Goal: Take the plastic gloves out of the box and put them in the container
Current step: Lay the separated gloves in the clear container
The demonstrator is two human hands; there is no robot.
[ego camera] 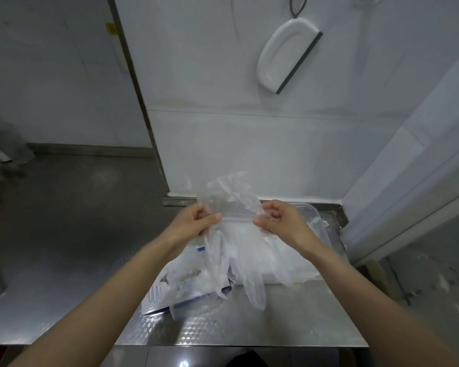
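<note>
I pinch a bunch of plastic gloves (239, 234) between both hands above the counter (223, 329). The left hand (196, 221) grips the left edge, thumb on top and fingers curled, and the right hand (278, 221) grips the right edge likewise. Holding the top edge stretched keeps the thin film flat, which I judge helps lay it in squarely. The glove fingers hang toward 6 o'clock, draping over the box (159, 298) and the near side of the container (313, 207). The box lies at 8 o'clock from my hands, with more film spilling from its opening. The clear container sits at 3 o'clock, close to the wall corner, and appears to hold gloves. The hanging film hides its near rim. A white squeegee (284, 56) hangs on the wall at 12 o'clock, well apart from the work.
</note>
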